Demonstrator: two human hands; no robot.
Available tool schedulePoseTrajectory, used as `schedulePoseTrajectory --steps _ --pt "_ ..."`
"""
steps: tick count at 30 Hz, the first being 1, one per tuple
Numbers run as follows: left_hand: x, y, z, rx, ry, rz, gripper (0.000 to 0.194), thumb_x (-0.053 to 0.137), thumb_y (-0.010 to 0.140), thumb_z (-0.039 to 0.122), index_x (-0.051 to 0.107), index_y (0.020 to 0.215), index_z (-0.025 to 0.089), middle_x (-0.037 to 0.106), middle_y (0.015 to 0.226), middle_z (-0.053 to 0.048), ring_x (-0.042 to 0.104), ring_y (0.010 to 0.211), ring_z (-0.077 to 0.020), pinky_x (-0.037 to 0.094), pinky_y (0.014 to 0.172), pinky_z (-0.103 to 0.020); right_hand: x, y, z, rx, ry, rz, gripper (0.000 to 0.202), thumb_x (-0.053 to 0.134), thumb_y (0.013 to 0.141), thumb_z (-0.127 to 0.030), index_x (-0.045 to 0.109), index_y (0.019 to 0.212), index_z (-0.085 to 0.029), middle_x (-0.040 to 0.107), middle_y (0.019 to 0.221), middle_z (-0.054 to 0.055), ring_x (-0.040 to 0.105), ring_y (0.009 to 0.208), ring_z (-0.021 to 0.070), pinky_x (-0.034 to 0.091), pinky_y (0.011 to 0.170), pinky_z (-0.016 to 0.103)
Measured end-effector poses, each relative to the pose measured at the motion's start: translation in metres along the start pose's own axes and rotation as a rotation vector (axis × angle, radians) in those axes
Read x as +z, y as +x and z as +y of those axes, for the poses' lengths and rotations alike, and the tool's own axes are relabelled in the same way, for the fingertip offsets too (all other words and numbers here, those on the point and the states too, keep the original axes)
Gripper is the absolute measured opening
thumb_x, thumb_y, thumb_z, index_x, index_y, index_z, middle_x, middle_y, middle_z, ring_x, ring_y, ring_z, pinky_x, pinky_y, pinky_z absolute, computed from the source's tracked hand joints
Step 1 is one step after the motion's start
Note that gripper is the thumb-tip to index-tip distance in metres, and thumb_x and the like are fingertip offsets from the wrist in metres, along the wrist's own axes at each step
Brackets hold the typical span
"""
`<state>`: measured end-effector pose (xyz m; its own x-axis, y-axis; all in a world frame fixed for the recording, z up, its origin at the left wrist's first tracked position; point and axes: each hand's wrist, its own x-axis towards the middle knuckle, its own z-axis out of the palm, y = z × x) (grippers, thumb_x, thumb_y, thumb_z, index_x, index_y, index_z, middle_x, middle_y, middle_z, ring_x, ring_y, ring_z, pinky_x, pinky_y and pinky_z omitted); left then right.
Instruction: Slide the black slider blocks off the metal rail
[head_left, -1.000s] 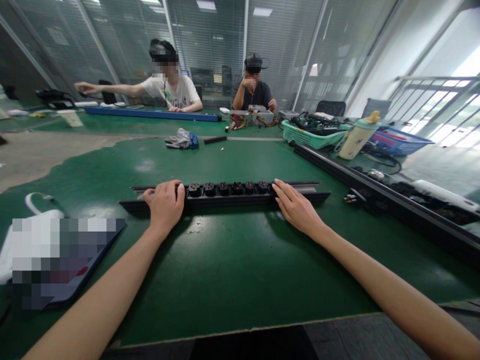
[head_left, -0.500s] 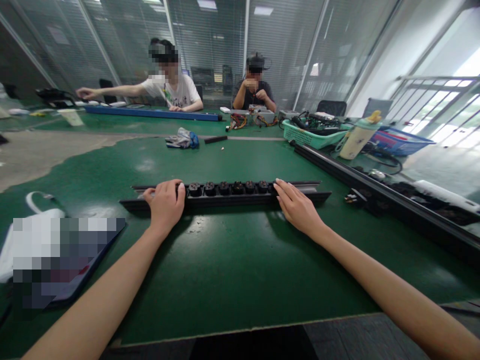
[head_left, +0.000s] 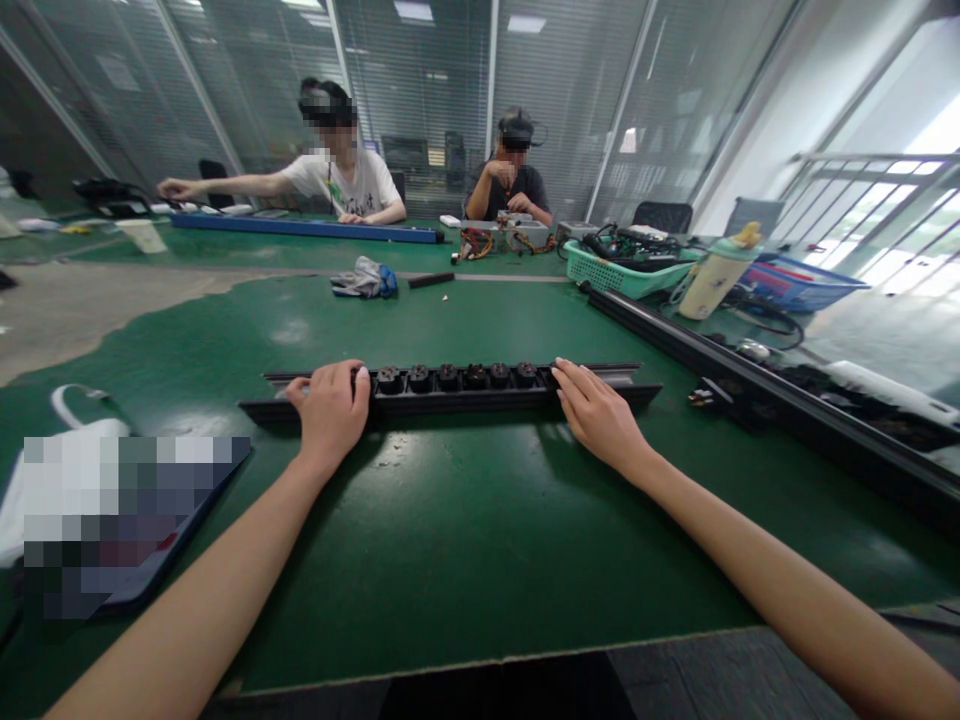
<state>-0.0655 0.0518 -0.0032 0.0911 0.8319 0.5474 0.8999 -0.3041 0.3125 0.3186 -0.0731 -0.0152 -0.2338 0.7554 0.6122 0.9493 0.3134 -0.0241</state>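
So the black channel (head_left: pixel 465 402) is lying crosswise on the green table (head_left: pixel 480 560), a row of round black sockets (head_left: pixel 448 377) sitting in it. Left hand (head_left: pixel 330 405) is curled over the left part, right hand (head_left: pixel 596 410) has its fingers laid on the right part, hands well apart with the sockets between them. Can't tell how hard either one grips. Teal basket (head_left: pixel 626 272) and a bottle (head_left: pixel 716 280) sit farther back on the right

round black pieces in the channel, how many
6 visible: round black pieces side by side in the channel, between left hand and right hand; hands may hide more.
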Motion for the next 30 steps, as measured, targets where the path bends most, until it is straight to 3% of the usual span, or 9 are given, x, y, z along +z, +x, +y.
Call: schedulePoseTrajectory --steps 30 --pt "0.0017 0.0007 -0.0024 0.015 0.004 0.011 0.045 0.031 0.107 0.042 0.068 0.122 0.019 0.075 0.13 -0.019 0.063 0.128 -0.0353 0.031 0.112 -0.055 0.0026 -0.003 0.0088 -0.006 -0.024 0.068 0.049 0.041 0.112 -0.025 0.064 0.153 -0.013 0.064 0.155 0.018 0.063 0.143 0.0323 0.05 0.126 0.055"
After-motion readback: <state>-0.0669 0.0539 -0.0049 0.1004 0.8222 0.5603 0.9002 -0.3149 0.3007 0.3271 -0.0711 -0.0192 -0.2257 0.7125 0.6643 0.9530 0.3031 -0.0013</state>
